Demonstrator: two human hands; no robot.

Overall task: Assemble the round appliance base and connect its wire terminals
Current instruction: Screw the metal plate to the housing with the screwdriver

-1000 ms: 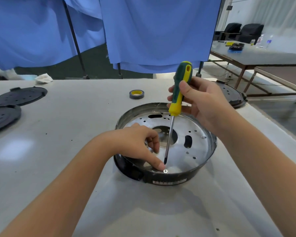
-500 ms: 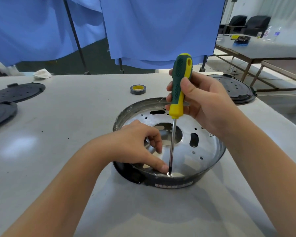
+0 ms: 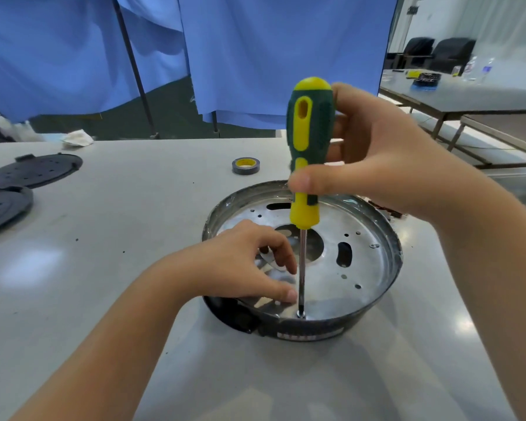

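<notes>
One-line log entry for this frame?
right hand grips green-yellow screwdriver | tip on screw | left hand steadies round metal base

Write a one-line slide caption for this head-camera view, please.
Right hand holds a green-and-yellow screwdriver upright on a screw in the round metal base; left hand steadies its shaft.

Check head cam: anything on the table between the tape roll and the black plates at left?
Nothing: in the head view the table is bare between tape roll and black plates.
</notes>
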